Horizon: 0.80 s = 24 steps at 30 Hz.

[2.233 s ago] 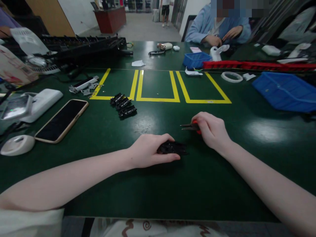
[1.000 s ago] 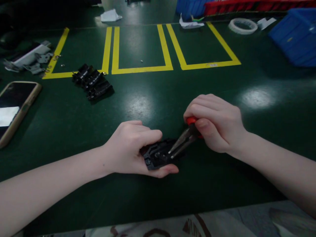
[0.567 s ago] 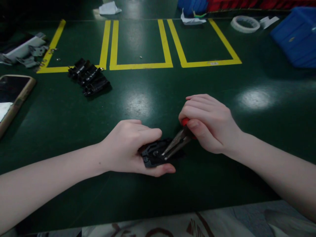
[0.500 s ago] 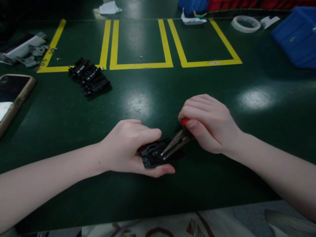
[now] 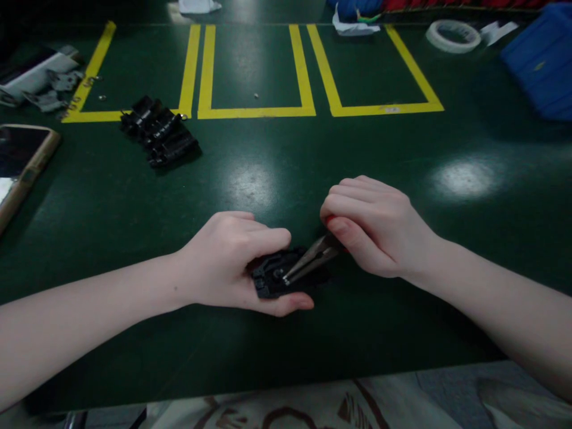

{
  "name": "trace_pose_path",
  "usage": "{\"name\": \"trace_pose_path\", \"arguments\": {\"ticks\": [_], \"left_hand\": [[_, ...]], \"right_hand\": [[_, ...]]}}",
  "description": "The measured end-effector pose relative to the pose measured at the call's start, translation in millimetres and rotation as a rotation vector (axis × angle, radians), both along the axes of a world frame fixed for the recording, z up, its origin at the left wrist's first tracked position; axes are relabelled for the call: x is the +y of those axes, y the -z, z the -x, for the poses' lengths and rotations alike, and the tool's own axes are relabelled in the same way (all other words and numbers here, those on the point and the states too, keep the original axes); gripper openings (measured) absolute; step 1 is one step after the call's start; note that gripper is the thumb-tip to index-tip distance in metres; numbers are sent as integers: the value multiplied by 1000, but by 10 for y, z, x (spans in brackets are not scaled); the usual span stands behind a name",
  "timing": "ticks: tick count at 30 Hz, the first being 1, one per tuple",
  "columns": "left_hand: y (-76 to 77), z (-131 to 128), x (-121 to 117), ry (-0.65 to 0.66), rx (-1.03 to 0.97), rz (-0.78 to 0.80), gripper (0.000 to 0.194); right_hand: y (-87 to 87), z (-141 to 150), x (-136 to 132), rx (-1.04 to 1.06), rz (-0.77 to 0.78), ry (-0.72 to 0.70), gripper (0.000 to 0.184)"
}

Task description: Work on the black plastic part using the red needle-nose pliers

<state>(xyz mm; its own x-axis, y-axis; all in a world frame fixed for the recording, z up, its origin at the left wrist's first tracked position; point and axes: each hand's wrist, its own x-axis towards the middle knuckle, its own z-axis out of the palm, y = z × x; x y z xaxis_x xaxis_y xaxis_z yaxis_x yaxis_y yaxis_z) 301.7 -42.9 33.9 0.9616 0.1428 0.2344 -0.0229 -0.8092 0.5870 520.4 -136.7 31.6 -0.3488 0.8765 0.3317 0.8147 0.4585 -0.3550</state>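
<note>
My left hand grips a black plastic part low over the green table, thumb along its near side and fingers around the far side. A small round feature shows inside the part. My right hand is closed round the handles of needle-nose pliers, with a bit of red grip showing at the thumb. The plier jaws point down and left into the black part, their tips almost together beside the round feature. Whether the tips pinch anything is too small to tell.
Several black plastic parts lie in a row at the left. Beyond them are metal brackets and a phone. Yellow tape outlines areas at the back. A tape roll and blue bin stand at the right.
The plier jaws have drawn closer together, and their tips have moved slightly left toward the round feature. The left hand keeps its hold. The view has tilted slightly.
</note>
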Motion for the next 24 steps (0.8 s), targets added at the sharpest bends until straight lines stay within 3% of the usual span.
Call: {"name": "trace_pose_path", "arguments": {"ticks": [16, 20, 24], "left_hand": [[5, -4, 19, -42, 29, -3, 45], [1, -12, 29, -55, 40, 34, 45], [6, -15, 32, -54, 38, 30, 45]], "right_hand": [[-22, -41, 31, -5, 22, -11, 43], [-53, -68, 49, 14, 117, -1, 52], [-27, -98, 62, 38, 74, -28, 61]]}}
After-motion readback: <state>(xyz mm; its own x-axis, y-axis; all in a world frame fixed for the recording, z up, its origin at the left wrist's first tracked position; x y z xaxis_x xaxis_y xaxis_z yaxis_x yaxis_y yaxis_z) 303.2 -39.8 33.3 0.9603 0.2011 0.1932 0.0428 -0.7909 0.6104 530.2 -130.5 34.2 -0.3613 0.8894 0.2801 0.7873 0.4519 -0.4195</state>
